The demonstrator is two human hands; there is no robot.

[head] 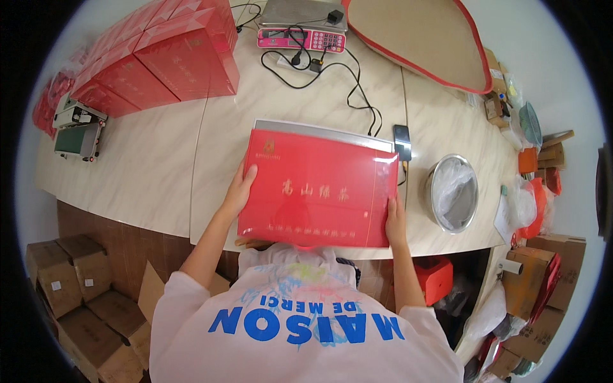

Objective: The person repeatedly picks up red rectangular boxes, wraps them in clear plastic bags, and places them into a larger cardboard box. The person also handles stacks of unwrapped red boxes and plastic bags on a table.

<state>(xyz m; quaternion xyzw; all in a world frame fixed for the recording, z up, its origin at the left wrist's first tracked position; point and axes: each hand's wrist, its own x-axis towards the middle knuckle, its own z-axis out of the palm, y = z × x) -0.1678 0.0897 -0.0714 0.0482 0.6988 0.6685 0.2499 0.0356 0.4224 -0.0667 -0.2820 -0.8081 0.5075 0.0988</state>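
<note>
A large flat red gift box (313,206) with gold lettering is held in front of my body, over the near edge of the marble-patterned table (143,163). My left hand (240,187) grips its left side, the thumb lying on the top face near the edge. On the opposite side my right hand (395,220) holds the right edge. Behind the box, a grey panel with a white rim (325,135) shows partly; the box covers the rest of it. A dark phone (402,142) lies beside the box's far right corner. Fingers under the box are hidden.
Stacked red boxes in clear film (165,67) stand at the back left, beside a small green-and-white machine (79,136). A pink-fronted scale (301,39) with black cables sits at the back. Right of me are a metal bowl (452,191) holding clear plastic and a red-rimmed tray (479,81).
</note>
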